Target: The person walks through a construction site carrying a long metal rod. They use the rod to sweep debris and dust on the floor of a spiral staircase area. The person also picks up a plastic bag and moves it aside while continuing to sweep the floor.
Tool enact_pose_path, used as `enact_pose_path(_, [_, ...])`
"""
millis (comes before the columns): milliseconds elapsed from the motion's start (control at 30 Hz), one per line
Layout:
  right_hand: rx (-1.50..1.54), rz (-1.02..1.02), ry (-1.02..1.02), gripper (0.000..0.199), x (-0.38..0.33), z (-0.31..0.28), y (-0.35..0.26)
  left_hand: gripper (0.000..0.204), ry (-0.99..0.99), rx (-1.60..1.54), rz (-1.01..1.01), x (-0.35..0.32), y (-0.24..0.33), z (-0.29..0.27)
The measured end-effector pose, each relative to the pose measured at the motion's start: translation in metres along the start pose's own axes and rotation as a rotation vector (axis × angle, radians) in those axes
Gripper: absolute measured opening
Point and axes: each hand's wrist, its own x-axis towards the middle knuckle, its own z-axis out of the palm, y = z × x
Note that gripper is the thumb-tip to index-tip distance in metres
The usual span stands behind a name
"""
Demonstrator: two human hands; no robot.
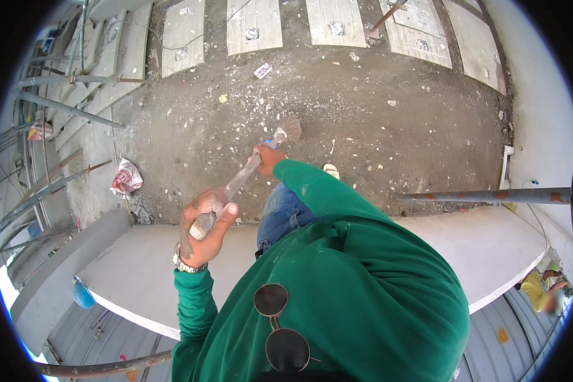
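Left hand [207, 221] wraps the upper end of one broom [240, 178]; right hand [270, 159] clasps its handle lower. Bristles [291, 129] fan beyond right hand, over dusty floor [395, 143] strewn with pale debris. Left of left hand: one red-and-white sack [127, 177], several metal poles [70, 109]. Ahead of both: at least five pale panels [254, 22].

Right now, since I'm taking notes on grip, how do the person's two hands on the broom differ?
The left hand holds the broom at the handle's top end; the right hand grips farther down, nearer the bristles. A metallic wristband shows on the left wrist, while none shows by the right hand. Both hands are bare and come out of green sleeves.
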Motion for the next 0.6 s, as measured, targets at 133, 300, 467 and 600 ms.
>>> enact_pose_path(133, [0.021,-0.007,0.013,0.029,-0.023,-0.008,-0.044,0.029,-0.023,0.015,0.157,-0.021,0.026,0.016])
enact_pose_path(300, [-0.149,-0.200,0.043,0.036,-0.114,-0.069,-0.077,0.038,0.033,-0.304,0.335,-0.068,0.068,0.033])
enact_pose_path(467, [-0.210,-0.045,0.255,0.037,-0.228,-0.103,-0.008,0.036,-0.003,-0.622,0.347,-0.073,0.048,0.074])
enact_pose_path(600, [-0.276,0.351,0.386,0.031,-0.297,-0.104,0.127,0.029,-0.293,-0.564,0.138,-0.059,-0.003,0.181])
